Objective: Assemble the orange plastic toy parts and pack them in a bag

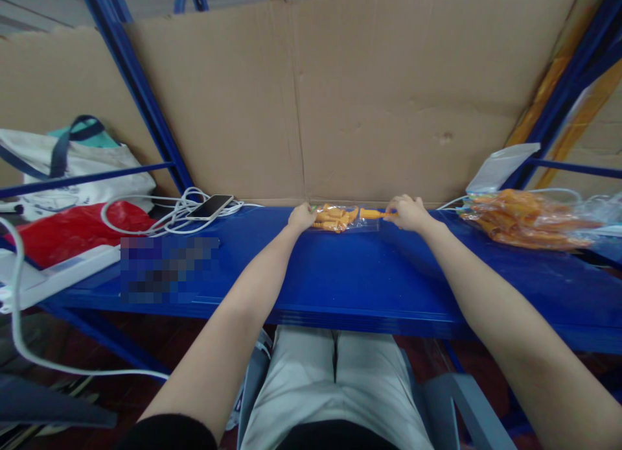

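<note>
A small clear plastic bag (pixel 340 218) holding several orange pieces lies on the blue shelf (pixel 340 275) near the cardboard back wall. My left hand (pixel 302 217) is closed on the bag's left end. My right hand (pixel 408 213) is closed in a pinch on an orange piece (pixel 373 213) that pokes out at the bag's right end. Both forearms reach straight forward over the shelf.
A heap of clear bags with orange parts (pixel 525 220) lies at the right. A phone (pixel 210 207) with white cables, a red bag (pixel 72 229), a white tote (pixel 68 171) and a white power strip (pixel 58 275) sit at the left. Blue rack posts flank the cardboard.
</note>
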Available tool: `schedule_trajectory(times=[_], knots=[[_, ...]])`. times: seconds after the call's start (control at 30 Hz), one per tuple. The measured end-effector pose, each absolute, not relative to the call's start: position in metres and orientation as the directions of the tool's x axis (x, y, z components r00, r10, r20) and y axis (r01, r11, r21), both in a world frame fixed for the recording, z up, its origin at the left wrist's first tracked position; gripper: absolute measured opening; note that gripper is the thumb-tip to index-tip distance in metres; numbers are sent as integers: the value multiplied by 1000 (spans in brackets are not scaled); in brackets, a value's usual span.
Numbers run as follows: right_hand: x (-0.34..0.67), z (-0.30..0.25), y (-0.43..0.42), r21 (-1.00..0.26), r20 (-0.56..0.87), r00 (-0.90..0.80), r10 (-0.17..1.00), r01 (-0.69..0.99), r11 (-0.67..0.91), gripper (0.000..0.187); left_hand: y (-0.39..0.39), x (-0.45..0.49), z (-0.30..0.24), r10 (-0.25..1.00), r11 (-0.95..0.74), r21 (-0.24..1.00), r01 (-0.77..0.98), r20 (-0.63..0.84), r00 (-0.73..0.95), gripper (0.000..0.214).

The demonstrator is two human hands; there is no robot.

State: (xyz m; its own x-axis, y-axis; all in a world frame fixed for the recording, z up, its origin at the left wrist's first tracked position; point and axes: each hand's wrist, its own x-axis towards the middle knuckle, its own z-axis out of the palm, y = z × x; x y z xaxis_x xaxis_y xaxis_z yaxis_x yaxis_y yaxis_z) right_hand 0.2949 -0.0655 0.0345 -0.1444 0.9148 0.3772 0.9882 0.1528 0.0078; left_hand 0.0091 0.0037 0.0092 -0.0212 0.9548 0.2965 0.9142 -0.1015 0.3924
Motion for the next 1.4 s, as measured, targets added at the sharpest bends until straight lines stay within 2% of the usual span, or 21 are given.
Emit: schedule_trajectory(times=[0.13, 0.23, 0.37, 0.67, 0.8, 1.03, 1.23, 1.4], knots=[[281, 35, -67, -87, 339, -149, 929, 978, 189, 8, 7, 14, 6, 942, -182, 404, 897, 332, 42, 25], [284, 34, -66, -243, 318, -128, 939, 947, 211, 9, 9, 14, 4, 942, -207, 409, 889, 329, 68, 23], [295, 31, -62, -426, 292, -196, 936, 849, 311, 14, 9, 13, 4, 944, -220, 461, 860, 323, 69, 28], [292, 19, -48, -443, 432, -261, 864, 773, 455, 10, 10, 17, 6, 935, -294, 449, 843, 320, 156, 29], [291, 17, -47, -499, 388, -194, 901, 778, 382, 15, 8, 18, 8, 935, -309, 452, 837, 306, 180, 30], [287, 19, -49, -489, 382, -58, 922, 834, 255, 13, 6, 22, 8, 928, -339, 460, 820, 306, 212, 43], [280, 19, -53, -674, 341, -94, 935, 669, 313, 11, 5, 23, 8, 932, -331, 476, 815, 302, 202, 45], [273, 18, -54, -619, 341, -187, 921, 694, 369, 7, 5, 24, 8, 930, -342, 476, 810, 298, 217, 44]])
